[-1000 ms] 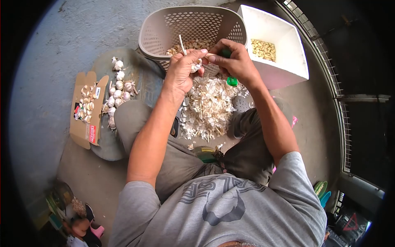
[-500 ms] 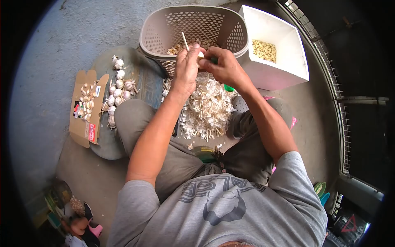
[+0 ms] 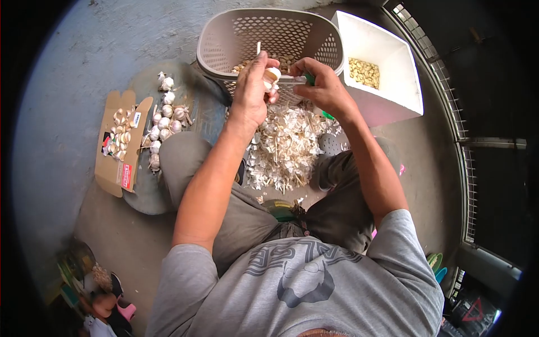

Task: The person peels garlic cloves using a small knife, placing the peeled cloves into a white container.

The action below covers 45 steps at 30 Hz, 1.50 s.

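My left hand (image 3: 252,92) is closed around a partly broken garlic bulb (image 3: 272,77), its thin stem (image 3: 259,48) sticking up past the thumb. To its right, my right hand (image 3: 325,90) grips a small green-handled knife (image 3: 310,79); a pale short blade seems to point at the garlic, and most of the handle is hidden by fingers. Both hands hover over the near rim of a brown perforated basket (image 3: 213,70) with cloves inside. Below them lies a heap of papery garlic skins (image 3: 283,146).
Whole garlic bulbs (image 3: 164,122) lie on a round dark board at left. Beside them, a cardboard box (image 3: 106,168) bears loose cloves. A white foam box (image 3: 393,62) with peeled cloves (image 3: 364,73) stands right of the basket. A grey clog (image 3: 331,144) is by the skins.
My hands have moved apart: the right hand with the knife has drawn away to the right. More of the garlic bulb in my left hand now shows. The view has shifted slightly.
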Tool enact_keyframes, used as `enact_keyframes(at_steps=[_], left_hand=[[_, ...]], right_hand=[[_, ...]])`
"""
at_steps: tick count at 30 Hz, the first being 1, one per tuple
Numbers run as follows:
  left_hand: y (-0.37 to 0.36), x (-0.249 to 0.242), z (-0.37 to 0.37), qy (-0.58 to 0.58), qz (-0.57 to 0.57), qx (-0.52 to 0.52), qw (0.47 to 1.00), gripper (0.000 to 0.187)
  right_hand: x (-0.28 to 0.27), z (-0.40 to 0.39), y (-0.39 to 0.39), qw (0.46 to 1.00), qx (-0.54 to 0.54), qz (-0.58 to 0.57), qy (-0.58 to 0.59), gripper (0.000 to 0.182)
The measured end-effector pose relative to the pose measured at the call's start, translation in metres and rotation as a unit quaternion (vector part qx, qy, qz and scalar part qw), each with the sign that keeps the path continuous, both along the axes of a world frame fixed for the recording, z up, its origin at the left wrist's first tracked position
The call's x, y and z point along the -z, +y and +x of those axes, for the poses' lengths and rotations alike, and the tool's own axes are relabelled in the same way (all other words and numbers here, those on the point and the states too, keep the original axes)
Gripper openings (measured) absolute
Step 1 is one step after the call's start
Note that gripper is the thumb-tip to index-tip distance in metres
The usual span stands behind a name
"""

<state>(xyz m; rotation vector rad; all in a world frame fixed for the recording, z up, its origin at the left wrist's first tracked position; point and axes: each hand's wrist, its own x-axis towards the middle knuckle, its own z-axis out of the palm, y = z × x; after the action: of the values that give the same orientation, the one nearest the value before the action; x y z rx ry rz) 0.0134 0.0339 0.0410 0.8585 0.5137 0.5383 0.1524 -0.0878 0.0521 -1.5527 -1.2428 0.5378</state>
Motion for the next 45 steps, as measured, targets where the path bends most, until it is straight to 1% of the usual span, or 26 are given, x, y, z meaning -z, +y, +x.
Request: enact_keyframes(at_steps=[1, 3, 6, 7, 8, 10, 11, 14, 15, 18, 21, 24, 25, 27, 28, 29, 30, 32, 34, 36, 37, 38, 40, 42, 43, 45], left_hand=[[-0.001, -0.002, 0.001, 0.015, 0.048, -0.006, 0.999, 0.041], [-0.004, -0.002, 0.002, 0.03, 0.153, 0.002, 0.988, 0.045], [-0.017, 0.002, 0.013, -0.013, 0.273, -0.018, 0.962, 0.05], [-0.021, 0.0, 0.012, 0.002, 0.293, -0.032, 0.956, 0.052], [-0.023, 0.0, 0.012, 0.002, 0.262, -0.033, 0.964, 0.052], [-0.025, 0.0, 0.01, 0.003, 0.2, -0.038, 0.979, 0.051], [-0.024, 0.0, 0.008, 0.005, 0.179, -0.022, 0.984, 0.05], [-0.023, 0.017, 0.013, 0.013, 0.22, -0.007, 0.975, 0.05], [-0.027, 0.013, 0.015, 0.014, 0.224, -0.029, 0.974, 0.047], [-0.032, 0.004, 0.011, 0.017, 0.149, 0.003, 0.989, 0.042], [-0.035, 0.001, 0.007, 0.034, 0.178, 0.012, 0.983, 0.037], [-0.032, 0.002, 0.003, -0.026, 0.111, 0.05, 0.992, 0.033], [-0.032, 0.002, 0.004, -0.036, 0.103, 0.048, 0.993, 0.032], [-0.029, 0.006, 0.007, -0.057, 0.087, 0.045, 0.994, 0.029], [-0.026, 0.009, 0.009, -0.07, 0.061, 0.036, 0.995, 0.028], [-0.023, 0.013, 0.011, -0.083, 0.036, 0.027, 0.996, 0.028], [-0.02, 0.012, 0.011, -0.097, 0.01, 0.018, 0.995, 0.027], [-0.016, 0.011, 0.009, -0.082, -0.025, 0.016, 0.996, 0.025], [-0.014, 0.008, 0.007, -0.067, -0.045, 0.019, 0.997, 0.024], [-0.016, 0.005, 0.007, -0.046, -0.008, 0.026, 0.999, 0.022], [-0.017, 0.003, 0.005, -0.03, 0.013, 0.029, 0.999, 0.022], [-0.018, 0.0, 0.004, -0.014, 0.034, 0.032, 0.999, 0.022], [-0.019, -0.003, 0.003, -0.013, 0.076, 0.042, 0.996, 0.02], [-0.02, -0.005, 0.002, -0.02, 0.097, 0.055, 0.994, 0.019], [-0.018, -0.003, 0.002, -0.014, 0.084, 0.047, 0.995, 0.019], [-0.013, 0.002, 0.002, -0.002, 0.058, 0.03, 0.998, 0.019]], right_hand=[[-0.006, 0.003, -0.004, 0.995, -0.013, -0.056, 0.079, 0.022], [-0.016, -0.005, -0.006, 0.995, 0.015, -0.033, 0.091, 0.029], [-0.021, -0.011, -0.003, 0.995, -0.013, -0.055, 0.087, 0.038], [-0.017, -0.014, -0.002, 0.995, -0.005, -0.054, 0.086, 0.036], [-0.014, -0.015, -0.002, 0.995, 0.002, -0.053, 0.085, 0.034], [-0.011, -0.016, 0.0, 0.995, 0.056, -0.06, 0.053, 0.032], [-0.01, -0.017, 0.001, 0.995, 0.076, -0.051, 0.039, 0.032], [-0.014, -0.026, 0.005, 0.992, 0.124, -0.003, 0.001, 0.032], [-0.011, -0.024, 0.007, 0.991, 0.131, 0.007, -0.025, 0.031], [-0.006, -0.019, 0.007, 0.991, 0.131, 0.006, -0.036, 0.03], [-0.01, -0.012, 0.005, 0.994, 0.104, -0.033, 0.018, 0.03], [-0.022, -0.009, 0.0, 0.984, 0.11, -0.063, 0.129, 0.03], [-0.012, -0.006, 0.003, 0.991, 0.118, -0.021, 0.064, 0.033], [-0.009, -0.005, 0.004, 0.985, 0.103, -0.007, 0.139, 0.034], [-0.009, -0.004, 0.004, 0.98, 0.094, 0.0, 0.176, 0.035], [-0.011, -0.002, 0.003, 0.962, 0.061, -0.004, 0.266, 0.036], [-0.012, -0.001, 0.002, 0.951, 0.051, -0.004, 0.305, 0.035], [-0.009, 0.001, 0.0, 0.924, 0.032, -0.006, 0.381, 0.035], [-0.008, 0.003, -0.001, 0.925, 0.008, -0.019, 0.378, 0.031], [-0.01, -0.001, -0.002, 0.933, -0.012, -0.013, 0.36, 0.029], [-0.014, -0.002, -0.003, 0.928, -0.008, -0.011, 0.373, 0.024], [-0.016, -0.004, -0.003, 0.935, -0.007, -0.013, 0.353, 0.022], [-0.019, -0.006, -0.005, 0.95, -0.004, -0.016, 0.313, 0.018], [-0.017, -0.005, -0.006, 0.947, -0.02, -0.01, 0.321, 0.016], [-0.016, -0.005, -0.006, 0.945, -0.027, -0.006, 0.326, 0.016], [-0.021, 0.003, -0.011, 0.941, -0.092, -0.063, 0.319, 0.015]])
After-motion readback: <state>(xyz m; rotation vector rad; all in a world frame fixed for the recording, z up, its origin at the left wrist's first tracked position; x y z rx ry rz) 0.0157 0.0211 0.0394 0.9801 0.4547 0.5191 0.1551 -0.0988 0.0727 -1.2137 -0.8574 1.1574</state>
